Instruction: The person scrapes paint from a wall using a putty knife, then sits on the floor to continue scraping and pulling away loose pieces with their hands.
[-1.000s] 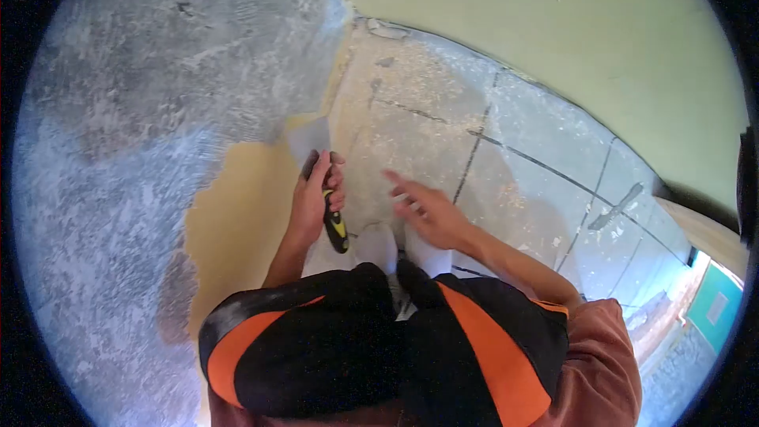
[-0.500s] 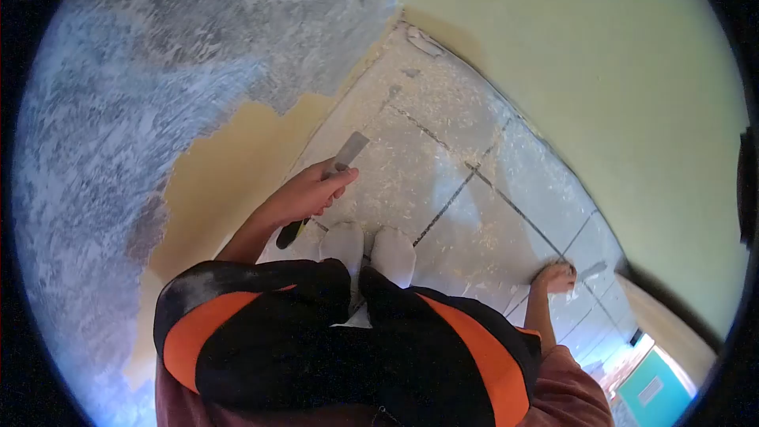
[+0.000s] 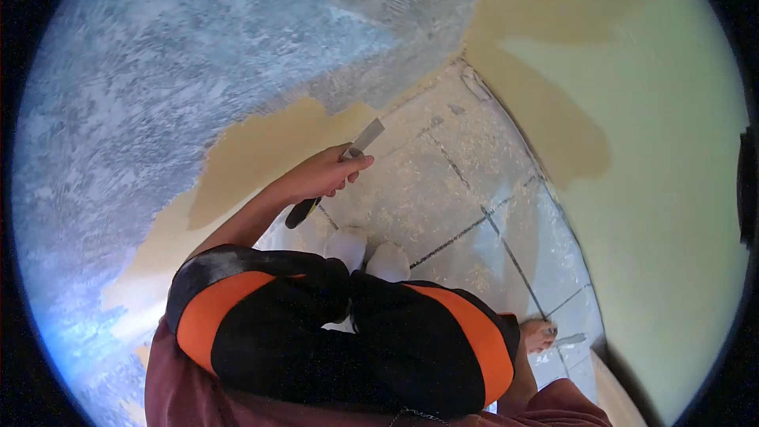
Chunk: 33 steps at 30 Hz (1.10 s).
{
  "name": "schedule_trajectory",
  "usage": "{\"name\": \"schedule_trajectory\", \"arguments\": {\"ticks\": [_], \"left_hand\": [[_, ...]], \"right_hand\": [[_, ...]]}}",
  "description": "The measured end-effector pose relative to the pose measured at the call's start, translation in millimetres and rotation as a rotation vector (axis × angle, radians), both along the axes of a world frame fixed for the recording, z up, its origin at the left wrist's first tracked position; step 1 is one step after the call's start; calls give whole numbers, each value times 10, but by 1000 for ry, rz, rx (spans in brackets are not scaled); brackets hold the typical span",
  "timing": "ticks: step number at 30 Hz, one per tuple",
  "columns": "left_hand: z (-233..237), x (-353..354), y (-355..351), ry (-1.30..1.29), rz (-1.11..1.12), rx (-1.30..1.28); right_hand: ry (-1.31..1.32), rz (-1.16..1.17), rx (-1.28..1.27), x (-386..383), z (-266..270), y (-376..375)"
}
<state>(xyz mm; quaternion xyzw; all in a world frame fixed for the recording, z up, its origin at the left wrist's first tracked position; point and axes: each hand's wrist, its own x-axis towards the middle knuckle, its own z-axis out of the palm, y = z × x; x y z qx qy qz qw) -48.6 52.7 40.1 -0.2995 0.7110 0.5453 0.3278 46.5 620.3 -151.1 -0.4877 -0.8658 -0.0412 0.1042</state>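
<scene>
My left hand (image 3: 326,173) is closed around a scraper (image 3: 365,137), its flat metal blade angled up and right past my thumb. The scraper's dark handle (image 3: 302,212) sticks out below my fist. That hand is held in front of the left wall, above the floor near my feet. Down at the lower right, my right hand (image 3: 539,335) is low at the tiled floor with its fingers curled. A flat grey strip (image 3: 569,341) lies right by those fingers; I cannot tell whether they grip it.
The left wall (image 3: 198,71) has a rough grey surface bordered by a yellow painted patch (image 3: 261,142). A pale green-yellow wall (image 3: 640,103) rises on the right. Small flakes are scattered over the dusty floor tiles (image 3: 411,190). My white-covered feet (image 3: 387,262) are between my knees.
The view has turned toward the left wall, so the floor corner and my right hand appear shifted. My left hand still holds the scraper, slightly higher in view.
</scene>
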Motion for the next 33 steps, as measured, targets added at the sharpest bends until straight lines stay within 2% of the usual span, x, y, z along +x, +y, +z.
{"name": "schedule_trajectory", "arguments": {"ticks": [3,9,13,18,20,22,24,26,27,28,29,31,33], "left_hand": [[142,44,-109,-13,65,-9],[88,266,-177,-53,195,79],[87,326,-111,-34,318,188],[-24,293,-84,-30,275,285],[-80,258,-63,-46,279,360],[-120,192,-31,-55,226,362],[-162,118,28,-57,191,369],[-207,31,102,-43,109,378],[-221,-2,171,-45,86,373],[-243,-35,304,-82,15,390],[-242,-85,356,-75,-1,396],[-235,-99,432,-69,-41,408],[-204,-108,465,-96,-14,373]], "right_hand": [[-5,38,-27,-182,298,-339],[-20,27,-20,-63,27,-35],[-44,-27,-19,-107,159,-125],[-76,-159,-3,8,11,53],[3,-68,26,-35,148,-119],[-222,1,220,86,-110,123],[2,-207,206,-23,-156,14],[222,79,198,-36,-77,-264],[341,192,48,-98,122,-598],[501,423,-47,-71,214,-1244],[538,395,-350,-35,379,-1634],[442,562,-606,301,504,-2174],[315,773,-811,686,662,-2318]]}}
